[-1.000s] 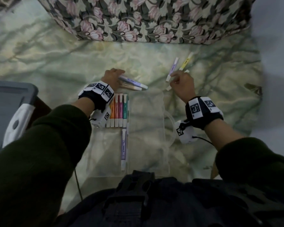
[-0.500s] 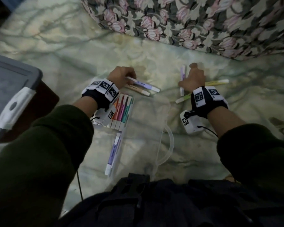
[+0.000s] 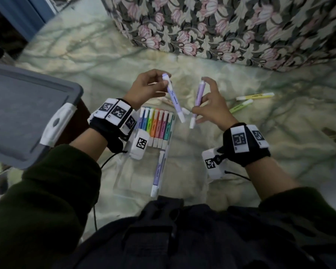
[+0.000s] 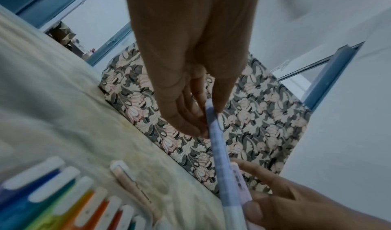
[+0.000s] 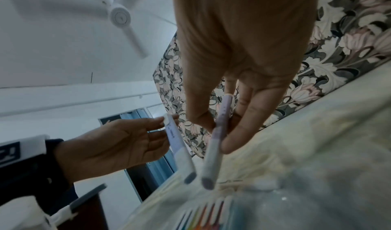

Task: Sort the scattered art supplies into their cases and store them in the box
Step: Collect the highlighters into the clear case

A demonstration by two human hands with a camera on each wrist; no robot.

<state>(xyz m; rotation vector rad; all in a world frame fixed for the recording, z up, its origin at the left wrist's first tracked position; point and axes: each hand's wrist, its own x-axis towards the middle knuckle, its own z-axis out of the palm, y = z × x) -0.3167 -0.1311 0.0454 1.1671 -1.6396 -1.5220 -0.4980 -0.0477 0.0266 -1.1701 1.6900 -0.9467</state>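
Note:
My left hand (image 3: pixel 144 88) pinches a pale blue-lilac marker (image 3: pixel 174 98) near its top end, lifted above the bed. My right hand (image 3: pixel 211 105) pinches a purple marker (image 3: pixel 197 101) and holds it upright beside the first. Their lower white caps almost meet. Below them lies a clear plastic case (image 3: pixel 171 152) with a row of several coloured markers (image 3: pixel 157 127) in it and one lilac marker (image 3: pixel 158 171) lying lengthwise. A peach marker (image 4: pixel 135 188) lies on the sheet by the case. Two yellow-green markers (image 3: pixel 254 96) lie loose to the right.
A grey storage box lid (image 3: pixel 23 111) with a white latch sits at the left. A floral cushion (image 3: pixel 231 28) blocks the far side of the pale green bedsheet (image 3: pixel 299 133). My dark sleeves and lap fill the near edge.
Both hands have lifted off the sheet, each with a marker, and moved toward each other above the case. The view has shifted too.

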